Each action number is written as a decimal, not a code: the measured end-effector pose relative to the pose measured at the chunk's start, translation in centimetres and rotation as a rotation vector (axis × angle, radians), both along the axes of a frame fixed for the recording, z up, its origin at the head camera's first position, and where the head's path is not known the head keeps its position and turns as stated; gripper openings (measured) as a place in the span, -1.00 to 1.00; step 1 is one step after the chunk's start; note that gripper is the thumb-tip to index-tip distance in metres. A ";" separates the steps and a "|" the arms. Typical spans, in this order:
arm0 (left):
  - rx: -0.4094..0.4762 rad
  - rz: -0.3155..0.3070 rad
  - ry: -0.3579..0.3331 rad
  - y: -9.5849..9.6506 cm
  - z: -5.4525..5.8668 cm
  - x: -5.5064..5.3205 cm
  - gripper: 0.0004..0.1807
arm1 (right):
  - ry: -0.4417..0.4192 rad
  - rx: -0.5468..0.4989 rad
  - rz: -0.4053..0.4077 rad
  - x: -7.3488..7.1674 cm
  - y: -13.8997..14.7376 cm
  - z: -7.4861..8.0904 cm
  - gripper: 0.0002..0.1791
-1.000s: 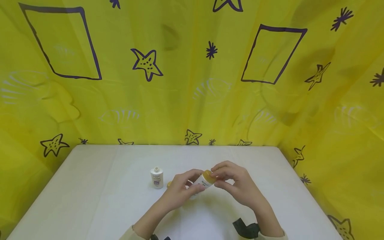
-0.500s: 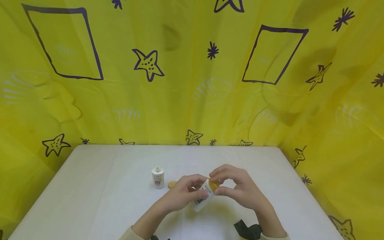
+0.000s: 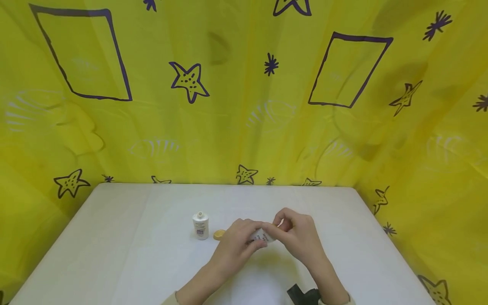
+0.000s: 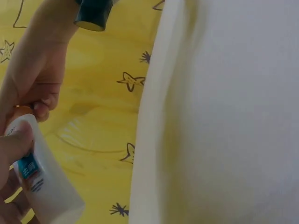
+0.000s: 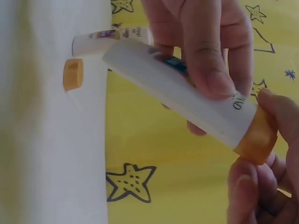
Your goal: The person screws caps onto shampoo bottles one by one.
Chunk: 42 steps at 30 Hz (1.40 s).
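My left hand [image 3: 233, 245] grips a white squeeze bottle [image 5: 177, 93] with dark print and a teal label. An orange-yellow cap [image 5: 259, 135] is on the end of that bottle. Thumb and fingers of my right hand [image 3: 299, 235] pinch this cap. From the head view the two hands cover most of the bottle and the cap. The left wrist view shows the bottle's body [image 4: 53, 191] held at a slant, flat end down. A second white bottle [image 3: 200, 226] stands upright on the table with its nozzle bare. Beside it lies a yellow cap [image 3: 219, 234].
The white table [image 3: 160, 271] runs back to a yellow curtain [image 3: 228, 127] printed with stars and fish, which also hangs along both sides. A black strap [image 3: 303, 294] shows near my right wrist.
The held bottle first swings more upright and lower, then goes largely behind my hands. My right hand turns around the cap, its fingers changing position. The standing bottle and loose cap stay put.
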State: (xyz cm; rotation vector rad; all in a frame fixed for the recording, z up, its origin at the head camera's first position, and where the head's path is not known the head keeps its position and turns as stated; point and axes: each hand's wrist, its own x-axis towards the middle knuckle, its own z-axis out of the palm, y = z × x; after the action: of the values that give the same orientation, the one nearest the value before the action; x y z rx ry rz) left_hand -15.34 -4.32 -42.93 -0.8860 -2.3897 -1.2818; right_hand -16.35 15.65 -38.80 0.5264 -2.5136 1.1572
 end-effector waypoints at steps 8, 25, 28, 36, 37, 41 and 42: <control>0.039 0.013 -0.071 -0.2 0.2 -0.2 -0.62 | -0.016 -0.010 0.167 -0.1 0.4 0.0 -0.75; 0.215 0.071 -0.109 0.8 -0.4 -1.1 -0.64 | -0.037 -0.070 0.264 -0.8 1.1 -0.5 -0.56; 0.304 0.051 -0.287 1.3 -0.3 -1.9 -0.63 | -0.110 -0.051 0.272 -1.4 1.9 -0.8 -0.45; 0.354 -0.002 -0.419 4.0 -1.4 -3.9 -0.66 | -0.178 0.000 0.193 -3.0 3.7 -2.8 -0.63; 0.351 -0.002 -0.415 4.3 -1.5 -4.0 -0.66 | -0.181 0.000 0.183 -3.2 4.0 -3.1 -0.65; 0.335 -0.003 -0.389 5.6 -1.8 -4.8 -0.66 | -0.188 -0.013 0.145 -3.8 5.1 -3.7 -0.65; 0.332 -0.007 -0.386 5.9 -1.9 -5.0 -0.66 | -0.183 -0.014 0.136 -3.8 5.4 -3.7 -0.65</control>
State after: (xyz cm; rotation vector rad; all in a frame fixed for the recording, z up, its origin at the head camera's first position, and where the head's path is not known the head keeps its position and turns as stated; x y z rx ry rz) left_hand -20.36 1.58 -44.82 -0.5907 -2.3302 -1.9283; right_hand -20.19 21.05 -42.54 0.6227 -2.6561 1.3271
